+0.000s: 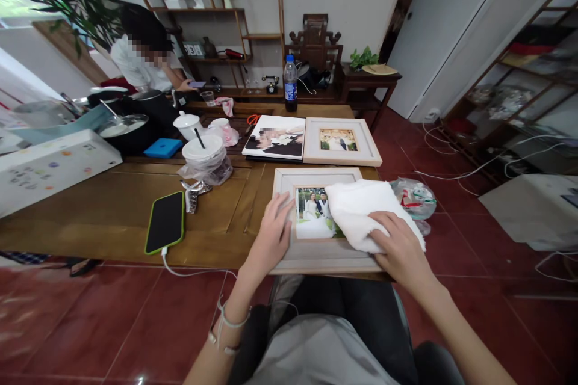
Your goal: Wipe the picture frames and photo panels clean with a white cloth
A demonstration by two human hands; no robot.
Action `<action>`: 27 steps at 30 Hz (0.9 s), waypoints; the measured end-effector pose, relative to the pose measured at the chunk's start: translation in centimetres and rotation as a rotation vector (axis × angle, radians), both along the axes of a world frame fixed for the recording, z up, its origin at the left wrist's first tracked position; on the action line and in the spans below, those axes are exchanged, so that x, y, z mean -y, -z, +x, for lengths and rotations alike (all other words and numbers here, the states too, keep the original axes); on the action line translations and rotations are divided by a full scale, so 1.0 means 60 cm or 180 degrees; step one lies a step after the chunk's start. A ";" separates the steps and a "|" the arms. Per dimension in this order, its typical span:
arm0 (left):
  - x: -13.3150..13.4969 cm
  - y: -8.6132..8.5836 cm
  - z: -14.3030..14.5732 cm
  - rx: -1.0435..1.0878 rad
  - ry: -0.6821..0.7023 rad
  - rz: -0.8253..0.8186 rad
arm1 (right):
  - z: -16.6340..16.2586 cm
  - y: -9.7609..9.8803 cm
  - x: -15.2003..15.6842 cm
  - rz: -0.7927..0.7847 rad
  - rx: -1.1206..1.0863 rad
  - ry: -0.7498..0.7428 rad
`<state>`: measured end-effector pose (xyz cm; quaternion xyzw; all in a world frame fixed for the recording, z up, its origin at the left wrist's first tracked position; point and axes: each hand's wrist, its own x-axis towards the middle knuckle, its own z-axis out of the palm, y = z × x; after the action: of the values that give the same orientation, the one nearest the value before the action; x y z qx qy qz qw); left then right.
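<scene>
A pale wooden picture frame [289, 179] holding a wedding photo lies at the near edge of the low wooden table [112, 216]. My left hand [272, 234] rests flat on the frame's left side, fingers spread. My right hand [400, 249] presses a folded white cloth [361, 207] onto the frame's right side and part of the photo.
A second framed photo [342, 141] and a photo print [275, 137] lie behind. A green-cased phone [165, 221] on a cable, a hair clip [193, 194], a lidded cup in a bag [205, 159], a cola bottle [290, 83] and a plastic bag [415, 197] stand around. A person [144, 51] sits at the far left.
</scene>
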<state>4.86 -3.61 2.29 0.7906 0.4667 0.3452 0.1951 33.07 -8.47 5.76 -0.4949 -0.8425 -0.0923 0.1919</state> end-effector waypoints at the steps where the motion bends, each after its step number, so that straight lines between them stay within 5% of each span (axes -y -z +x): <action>1: -0.002 0.003 -0.001 0.0001 0.0107 -0.0004 | -0.002 0.003 0.000 0.0053 -0.0014 -0.0012; 7: -0.020 0.003 -0.014 0.0037 0.0298 -0.0076 | 0.011 0.019 0.006 0.0332 -0.0120 -0.0148; 12: -0.025 0.006 -0.011 -0.0161 0.0230 -0.0118 | 0.037 0.029 -0.018 0.1191 -0.0572 -0.0044; 19: -0.021 0.010 -0.005 -0.0375 0.0119 0.0014 | 0.023 0.041 -0.049 0.0371 -0.0379 -0.0046; 27: -0.023 0.017 -0.005 -0.0372 0.0017 0.0069 | 0.028 0.032 -0.052 0.0812 -0.0536 0.0070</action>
<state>4.53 -2.24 1.24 0.8127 0.4714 0.3029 0.1598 34.76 -5.37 3.81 -0.4817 -0.7993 -0.1589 0.3222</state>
